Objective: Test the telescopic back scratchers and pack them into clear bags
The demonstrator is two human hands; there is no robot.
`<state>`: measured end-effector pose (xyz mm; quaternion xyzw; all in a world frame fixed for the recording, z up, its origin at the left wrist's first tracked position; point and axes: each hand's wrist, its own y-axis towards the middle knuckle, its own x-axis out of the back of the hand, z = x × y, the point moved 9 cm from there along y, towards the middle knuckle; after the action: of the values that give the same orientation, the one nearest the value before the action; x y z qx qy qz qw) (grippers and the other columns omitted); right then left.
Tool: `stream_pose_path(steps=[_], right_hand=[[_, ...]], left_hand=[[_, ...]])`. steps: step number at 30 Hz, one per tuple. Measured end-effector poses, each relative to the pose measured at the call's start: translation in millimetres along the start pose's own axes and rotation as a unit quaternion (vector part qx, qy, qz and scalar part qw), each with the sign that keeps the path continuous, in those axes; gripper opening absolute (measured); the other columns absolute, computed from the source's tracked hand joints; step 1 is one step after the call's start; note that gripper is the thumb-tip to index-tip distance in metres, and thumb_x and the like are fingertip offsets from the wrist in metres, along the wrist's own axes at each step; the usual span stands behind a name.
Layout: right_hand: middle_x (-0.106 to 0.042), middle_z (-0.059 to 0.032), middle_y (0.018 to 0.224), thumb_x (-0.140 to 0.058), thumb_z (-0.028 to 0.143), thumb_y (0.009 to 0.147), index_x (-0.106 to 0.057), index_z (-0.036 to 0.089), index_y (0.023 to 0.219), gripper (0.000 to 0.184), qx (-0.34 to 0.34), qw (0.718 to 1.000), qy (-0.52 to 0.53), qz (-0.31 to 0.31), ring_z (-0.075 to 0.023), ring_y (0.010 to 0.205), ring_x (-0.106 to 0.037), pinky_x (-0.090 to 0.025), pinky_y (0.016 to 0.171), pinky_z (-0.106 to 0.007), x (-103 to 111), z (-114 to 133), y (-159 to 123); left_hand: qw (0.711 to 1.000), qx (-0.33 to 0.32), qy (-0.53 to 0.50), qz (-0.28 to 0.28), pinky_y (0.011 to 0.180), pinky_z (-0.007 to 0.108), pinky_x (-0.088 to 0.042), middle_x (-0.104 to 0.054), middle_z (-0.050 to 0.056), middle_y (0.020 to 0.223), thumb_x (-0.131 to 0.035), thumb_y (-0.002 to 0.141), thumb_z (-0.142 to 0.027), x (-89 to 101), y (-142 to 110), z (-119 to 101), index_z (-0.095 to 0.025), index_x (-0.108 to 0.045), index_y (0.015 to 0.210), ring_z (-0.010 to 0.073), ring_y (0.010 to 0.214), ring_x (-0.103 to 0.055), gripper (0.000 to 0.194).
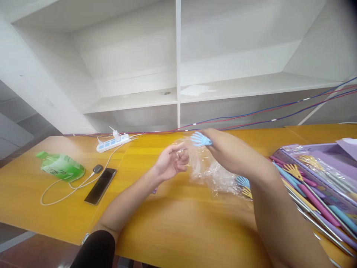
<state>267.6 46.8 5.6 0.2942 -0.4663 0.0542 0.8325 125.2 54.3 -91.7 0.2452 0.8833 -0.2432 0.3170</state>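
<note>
My left hand (170,162) is closed at the fingertips on a clear plastic bag (196,163), thin and crinkled, above the middle of the table. My right hand (219,143) is just right of it, bent over with its fingers mostly hidden. From it sticks out the light blue hand-shaped head of a back scratcher (200,139), beside the bag's upper end; its shaft is out of sight. More crumpled clear bags (220,178) lie under my right forearm. Near them show another blue scratcher head (242,181) and a yellow one (247,192).
Several back scratchers (309,186) in mixed colours lie piled at right, against a purple box (290,149) holding wrapped ones. At left are a green bottle (63,166), a phone (100,187), white cables and a power strip (113,143). White shelving (178,56) stands behind the table (178,230).
</note>
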Motion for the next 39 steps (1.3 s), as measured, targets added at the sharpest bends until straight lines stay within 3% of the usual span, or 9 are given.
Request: stream_pose_path(steps=[5,9,12,15,17,22,27,34,39], right_hand=[[-0.067,-0.0122,0.143,-0.046,0.027,0.106,-0.060,0.023,0.145,0.041,-0.042,0.997,-0.012,-0.062,-0.0319,0.125,-0.067,-0.054,0.097,-0.044,9.4,-8.3,8.4],[-0.072,-0.0126,0.121,-0.056,0.059,0.106,-0.060,0.021,0.126,0.044,-0.063,0.993,0.034,-0.095,-0.0262,0.101,-0.070,-0.051,0.078,-0.035,17.6,2.8,3.0],[-0.072,-0.0068,0.099,-0.053,0.059,0.107,-0.059,0.023,0.114,0.037,-0.035,0.997,0.060,-0.033,-0.0211,0.077,-0.065,-0.046,0.063,-0.032,10.2,19.6,-4.7],[-0.075,-0.0030,0.096,-0.054,0.035,0.107,-0.065,0.026,0.106,0.014,0.067,0.991,0.068,0.096,-0.0208,0.078,-0.068,-0.051,0.069,-0.033,-12.3,43.7,-13.7],[-0.077,-0.0030,0.108,-0.055,0.021,0.101,-0.070,0.028,0.108,0.018,0.105,0.985,0.058,0.123,-0.0228,0.092,-0.072,-0.055,0.078,-0.035,-19.7,49.3,-15.4],[-0.076,-0.0068,0.122,-0.065,0.030,0.099,-0.066,0.025,0.125,0.027,0.010,0.993,0.067,0.091,-0.0243,0.098,-0.074,-0.056,0.075,-0.034,-27.5,22.6,2.7],[-0.064,-0.0103,0.150,-0.059,0.021,0.098,-0.050,0.027,0.156,0.059,0.002,0.998,0.045,0.035,-0.0299,0.128,-0.068,-0.057,0.100,-0.044,-30.5,16.3,15.2],[-0.052,-0.0083,0.163,-0.044,0.003,0.086,-0.051,0.023,0.157,0.074,0.039,0.998,0.058,-0.001,-0.0275,0.144,-0.057,-0.052,0.116,-0.047,-32.7,28.4,23.3],[-0.064,-0.0101,0.150,-0.043,0.005,0.088,-0.062,0.019,0.146,0.062,0.048,0.997,0.037,0.042,-0.0279,0.136,-0.063,-0.052,0.115,-0.045,-54.0,19.5,26.1]], left_hand=[[0.995,0.058,0.063,0.055,0.062,0.027,-0.052,-0.066,0.007,0.075,-0.058,0.089,-0.036,-4.5,2.1,22.3,-0.015,-0.069,0.108,0.0154,0.061,-0.057,0.031],[0.998,-0.048,0.037,0.024,0.098,0.041,-0.058,-0.079,0.014,0.102,-0.058,0.091,-0.034,0.7,4.3,0.5,-0.015,-0.071,0.114,0.0246,0.094,-0.075,0.032],[0.992,-0.121,0.017,-0.010,0.110,0.043,-0.054,-0.079,0.013,0.123,-0.056,0.092,-0.028,5.6,1.6,-19.9,-0.017,-0.072,0.110,0.0253,0.108,-0.075,0.027],[0.989,-0.141,0.032,-0.024,0.107,0.044,-0.055,-0.076,0.013,0.134,-0.054,0.091,-0.031,5.2,-1.6,-26.4,-0.017,-0.072,0.104,0.0275,0.114,-0.074,0.026],[0.988,-0.144,0.057,-0.024,0.104,0.044,-0.056,-0.078,0.013,0.130,-0.055,0.091,-0.034,3.0,-2.9,-24.4,-0.017,-0.072,0.105,0.0289,0.114,-0.074,0.028],[0.981,-0.167,0.092,-0.024,0.105,0.043,-0.056,-0.080,0.010,0.113,-0.058,0.088,-0.028,1.7,-2.4,-18.0,-0.017,-0.075,0.106,0.0273,0.114,-0.073,0.027],[0.978,-0.176,0.114,-0.005,0.100,0.043,-0.057,-0.077,0.009,0.126,-0.062,0.088,-0.026,1.6,-1.3,-19.7,-0.020,-0.075,0.111,0.0257,0.111,-0.073,0.027],[0.977,-0.069,0.193,0.056,0.086,0.041,-0.057,-0.078,0.010,0.095,-0.067,0.082,-0.027,-8.8,1.3,10.4,-0.017,-0.071,0.098,0.0261,0.090,-0.075,0.019],[0.979,-0.012,0.187,0.081,0.084,0.040,-0.056,-0.079,0.012,0.096,-0.069,0.075,-0.025,-12.0,2.1,32.5,-0.014,-0.071,0.094,0.0254,0.085,-0.075,0.022]])
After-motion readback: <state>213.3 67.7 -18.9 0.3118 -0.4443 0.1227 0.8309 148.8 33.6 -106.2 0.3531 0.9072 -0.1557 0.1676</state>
